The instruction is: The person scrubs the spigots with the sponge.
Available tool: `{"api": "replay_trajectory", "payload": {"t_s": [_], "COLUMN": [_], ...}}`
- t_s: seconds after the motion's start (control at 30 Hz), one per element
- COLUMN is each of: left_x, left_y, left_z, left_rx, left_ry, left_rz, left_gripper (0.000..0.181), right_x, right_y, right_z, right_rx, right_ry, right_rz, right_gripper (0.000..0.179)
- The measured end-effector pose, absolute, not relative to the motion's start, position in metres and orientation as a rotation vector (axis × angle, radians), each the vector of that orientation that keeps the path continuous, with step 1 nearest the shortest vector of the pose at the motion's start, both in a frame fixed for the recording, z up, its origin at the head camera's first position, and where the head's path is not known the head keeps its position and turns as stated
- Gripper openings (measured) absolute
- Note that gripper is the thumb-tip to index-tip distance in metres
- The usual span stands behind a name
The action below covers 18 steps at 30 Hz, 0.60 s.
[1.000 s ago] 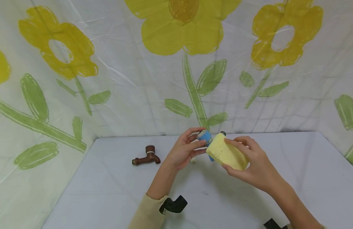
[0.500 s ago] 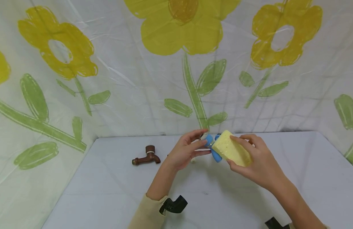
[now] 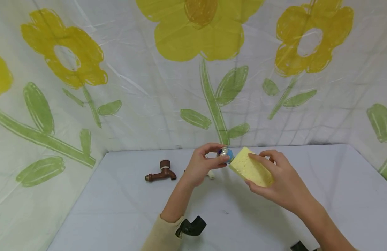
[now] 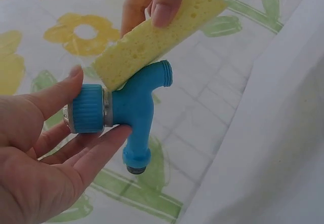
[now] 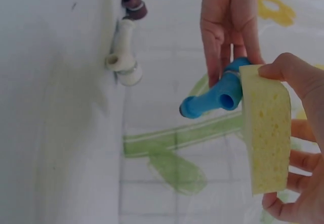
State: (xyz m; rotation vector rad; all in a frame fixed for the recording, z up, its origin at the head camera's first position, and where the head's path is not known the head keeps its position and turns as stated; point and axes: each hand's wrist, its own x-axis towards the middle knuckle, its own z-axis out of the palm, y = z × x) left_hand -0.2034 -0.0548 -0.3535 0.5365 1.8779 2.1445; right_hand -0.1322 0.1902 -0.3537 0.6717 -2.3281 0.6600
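The blue tap [image 4: 136,107] is held up between the two hands, above the bench [image 3: 118,216], its ribbed knob towards the left hand and its body and two pipe ends reaching out past the left fingertips towards the right hand. The work under way looks like wiping this tap with the yellow sponge [image 4: 152,44], whose lower end appears to rest against the tap body, close to the metal ring where body and knob meet. The next move seems to call for the left hand to keep the tap steady, or turn it by the knob, while the right hand draws the sponge along the body and round to the sides not covered; a light hold on the knob might let the tap twist under the rubbing. The left hand [image 3: 199,167] grasps the knob, thumb over the upper side and fingers underneath, some of them reaching below the body. The right hand [image 3: 282,186] grips the sponge by its edges, thumb on one side and fingers on the other, so the sponge sits between that hand and the tap. Beyond the left wrist, low on the bench and partly hidden by it in the head view, lies a white tap [image 5: 124,51]; farther out to the left of the left hand, well apart from it, lies a brown tap [image 3: 163,173]. Past both hands, behind the bench, hangs a pale sheet [image 3: 143,115] printed with yellow flowers.
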Motion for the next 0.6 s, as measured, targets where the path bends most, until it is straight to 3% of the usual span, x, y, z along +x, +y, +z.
{"api": "replay_trajectory", "payload": {"t_s": [0.6], "left_x": [-0.1981], "left_y": [-0.0536], "left_z": [-0.3477], "left_rx": [0.509], "left_ry": [1.954], "left_rz": [2.168], "left_gripper": [0.035], "right_x": [-0.1321], "right_y": [0.1914], "right_z": [-0.3518], "right_rx": [0.649], "right_ry": [-2.286], "right_rz": [0.65], "right_gripper": [0.067]}}
